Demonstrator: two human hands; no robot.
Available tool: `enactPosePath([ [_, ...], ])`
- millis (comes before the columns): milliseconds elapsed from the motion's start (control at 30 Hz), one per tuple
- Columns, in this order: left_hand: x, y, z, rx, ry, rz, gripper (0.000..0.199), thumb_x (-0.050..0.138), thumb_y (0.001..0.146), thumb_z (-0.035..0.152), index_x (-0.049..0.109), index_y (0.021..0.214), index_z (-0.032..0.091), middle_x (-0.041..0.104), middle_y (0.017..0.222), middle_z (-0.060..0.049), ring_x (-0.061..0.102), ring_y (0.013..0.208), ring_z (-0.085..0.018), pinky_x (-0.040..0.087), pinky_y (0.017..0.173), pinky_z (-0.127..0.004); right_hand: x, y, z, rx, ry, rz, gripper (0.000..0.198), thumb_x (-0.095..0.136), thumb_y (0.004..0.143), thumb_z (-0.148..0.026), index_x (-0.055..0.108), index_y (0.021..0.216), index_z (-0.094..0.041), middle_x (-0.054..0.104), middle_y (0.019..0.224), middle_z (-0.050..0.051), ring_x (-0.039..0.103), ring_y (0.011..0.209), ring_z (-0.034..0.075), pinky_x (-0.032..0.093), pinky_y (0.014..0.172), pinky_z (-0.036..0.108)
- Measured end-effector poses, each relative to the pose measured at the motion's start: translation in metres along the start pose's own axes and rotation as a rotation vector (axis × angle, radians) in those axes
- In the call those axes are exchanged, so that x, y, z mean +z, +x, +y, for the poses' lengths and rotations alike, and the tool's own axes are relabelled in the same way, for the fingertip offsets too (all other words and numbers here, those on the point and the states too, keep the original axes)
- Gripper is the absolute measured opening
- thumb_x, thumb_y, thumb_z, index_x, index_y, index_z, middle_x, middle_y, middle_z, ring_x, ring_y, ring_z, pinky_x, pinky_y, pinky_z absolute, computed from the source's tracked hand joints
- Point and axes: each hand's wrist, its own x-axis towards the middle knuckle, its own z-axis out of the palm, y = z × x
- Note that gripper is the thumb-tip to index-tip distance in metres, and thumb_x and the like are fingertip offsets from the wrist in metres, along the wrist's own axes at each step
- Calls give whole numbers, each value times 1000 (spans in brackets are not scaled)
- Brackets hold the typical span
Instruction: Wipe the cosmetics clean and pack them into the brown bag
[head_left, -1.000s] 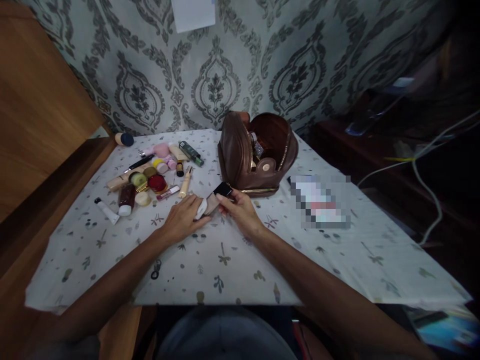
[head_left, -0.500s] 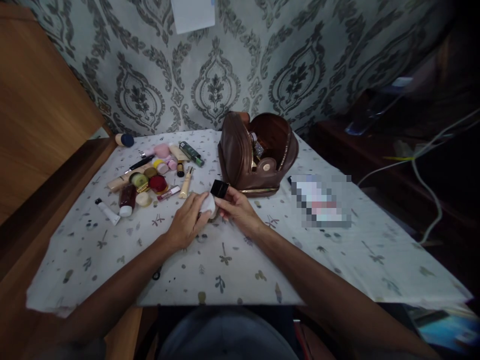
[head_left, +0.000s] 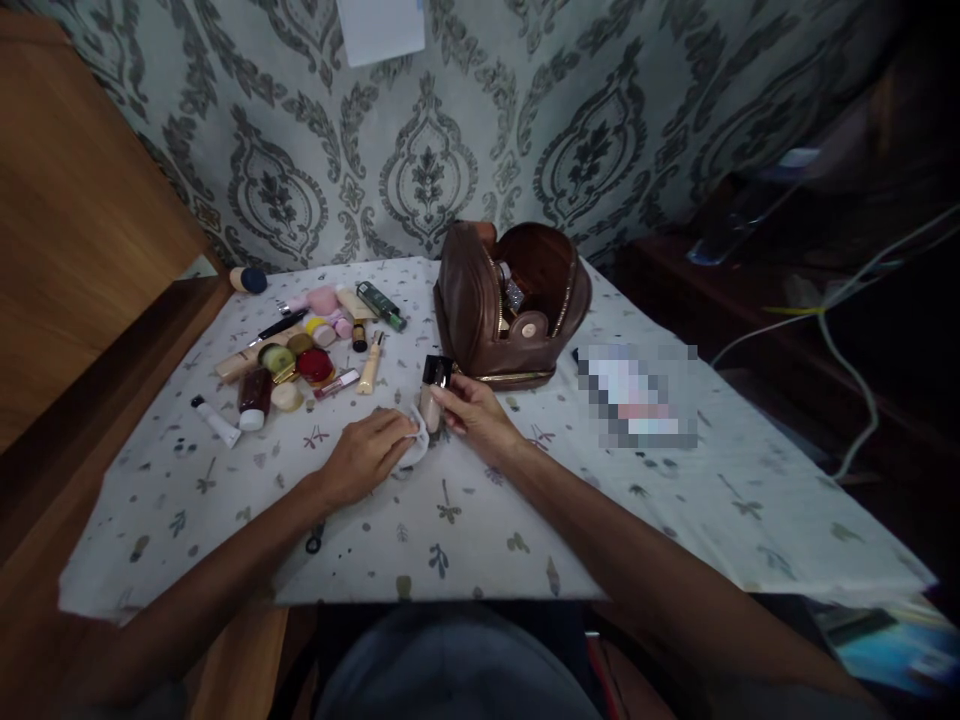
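In my right hand [head_left: 478, 415] is a small foundation bottle [head_left: 430, 405] with beige contents and a shiny black cap, held tilted above the table. My left hand [head_left: 369, 450] pinches a white wipe [head_left: 415, 440], whose loose edge curls beside the bottle. Just behind the right hand stands an open brown cosmetic bag [head_left: 480, 310], a few items showing inside it. A cream-coloured tube [head_left: 370, 364] lies to the left of the bottle.
Cosmetics crowd the table's left side, among them a dark red bottle [head_left: 255, 392], a red jar [head_left: 315, 368] and a green tube [head_left: 381, 305]. A blurred-out flat object [head_left: 637, 395] lies at right. A wooden panel [head_left: 90, 180] borders the left.
The wipe has come away from the bottle as my left hand drew back left and down. The bottle's beige body now shows, and it stands more upright in my right hand.
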Motion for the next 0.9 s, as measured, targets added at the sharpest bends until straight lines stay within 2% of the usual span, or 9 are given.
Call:
enactPosePath([
  [133, 0, -7, 1, -17, -34, -36, 20, 45, 99, 23, 64, 100, 18, 68, 94, -8, 64, 89, -18, 53, 80, -31, 2, -1, 0, 22, -38, -26, 51, 87, 53, -52, 62, 80, -16, 48, 54, -9, 37, 41, 3, 18, 38, 19],
  [300, -4, 6, 5, -82, -96, 115, 19, 48, 98, 27, 63, 107, 19, 67, 92, -6, 64, 88, -18, 52, 80, -30, 1, -2, 1, -7, -35, -106, 49, 80, 63, -60, 58, 73, -18, 51, 49, -7, 45, 42, 6, 27, 38, 19],
  [433, -8, 22, 9, -47, -12, 182, 25, 46, 99, 25, 63, 115, 18, 65, 99, -8, 62, 94, -18, 50, 84, -30, 0, -3, 2, -5, -11, -156, 51, 75, 68, -65, 59, 73, -17, 56, 53, -4, 51, 46, 8, 36, 42, 19],
  [500, -8, 24, 10, -16, 71, 171, 28, 44, 100, 24, 63, 119, 18, 63, 101, -8, 61, 95, -18, 50, 83, -29, 0, -2, 2, -6, 10, -148, 53, 74, 67, -68, 59, 73, -17, 57, 54, -4, 52, 47, 9, 37, 42, 20],
  [667, -2, 14, 9, 49, 211, 79, 31, 42, 101, 24, 63, 124, 21, 61, 98, -6, 60, 84, -15, 49, 69, -23, -1, 0, 5, 5, 47, -99, 58, 74, 61, -72, 56, 69, -17, 53, 53, -5, 49, 45, 8, 35, 39, 20],
  [800, -2, 5, 9, 64, 157, 30, 30, 42, 101, 23, 63, 123, 22, 61, 98, -6, 60, 86, -15, 50, 72, -25, -1, 0, 4, -22, -58, -110, 54, 72, 67, -68, 57, 70, -17, 49, 49, -6, 46, 44, 8, 33, 39, 20],
  [900, -5, -1, 10, 73, 93, -5, 31, 42, 100, 21, 61, 125, 22, 62, 100, -6, 61, 86, -15, 52, 74, -26, 0, -1, 3, -53, -122, -107, 46, 81, 63, -55, 62, 79, -17, 52, 56, -7, 43, 44, 6, 30, 38, 19],
])
